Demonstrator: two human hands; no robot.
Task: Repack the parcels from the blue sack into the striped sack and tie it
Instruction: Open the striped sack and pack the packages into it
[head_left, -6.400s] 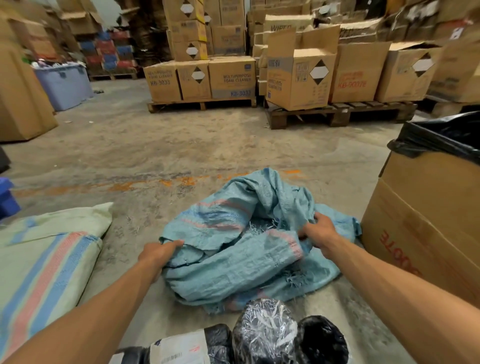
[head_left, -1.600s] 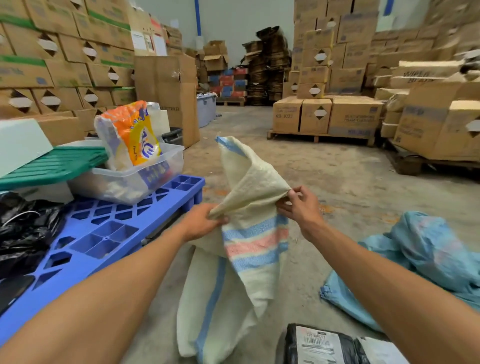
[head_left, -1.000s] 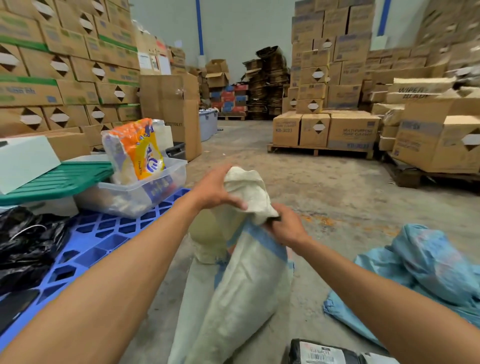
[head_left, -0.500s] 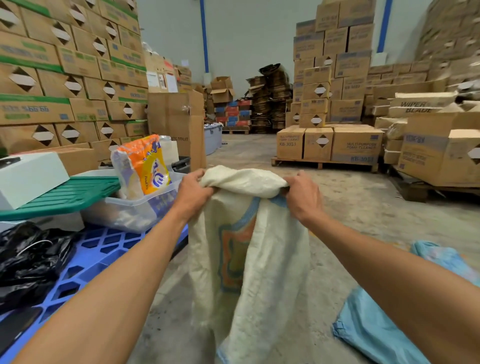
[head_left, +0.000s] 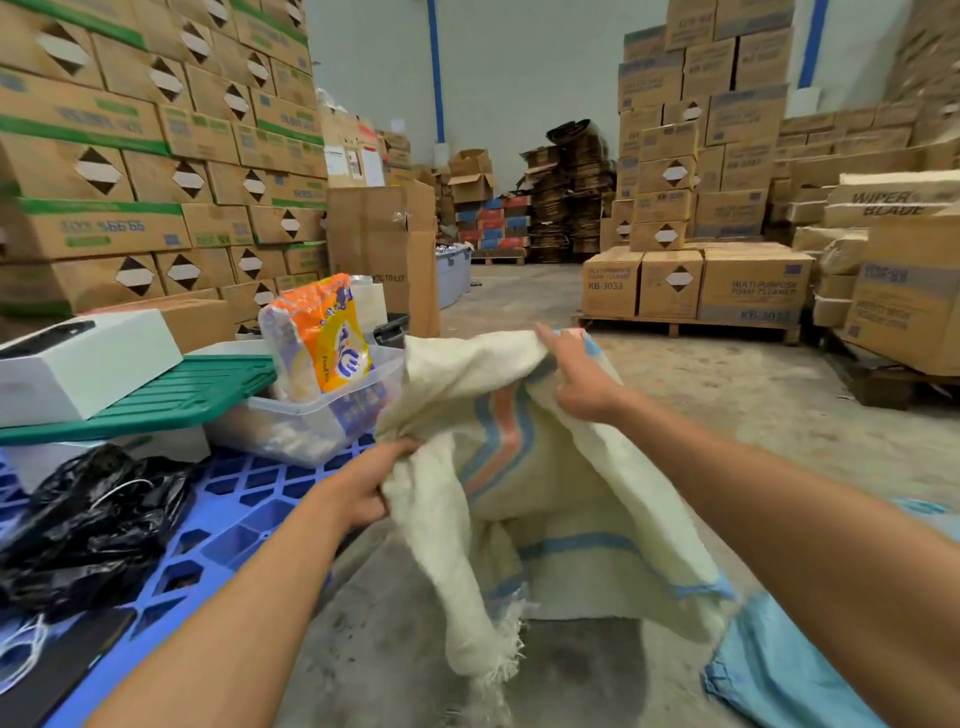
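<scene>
Nearest, at the lower right edge, a corner of the blue sack (head_left: 769, 670) lies flat and slack on the concrete floor (head_left: 727, 410), which suggests it holds nothing now, though most of it is out of view. No parcels show here, so by my reading none has gone into the new sack and the filling and tying are both left to do. Just beyond, in the middle of the view, the striped sack (head_left: 524, 467) hangs between the 2 hands, held up off the floor with its frayed raw edge dangling low and near. The left hand (head_left: 363, 493) grips a bunch of the cloth at the sack's left edge, fingers curled round it. The right hand (head_left: 582, 379), higher and farther, presses on the top fold with its fingers stretched out, not clearly pinching. The sack's long axis runs roughly top to bottom, leaning away, its mouth apparently being spread; I cannot tell which end is the opening. On the left sits a blue pallet (head_left: 228, 525) carrying a clear tub (head_left: 311, 426).
</scene>
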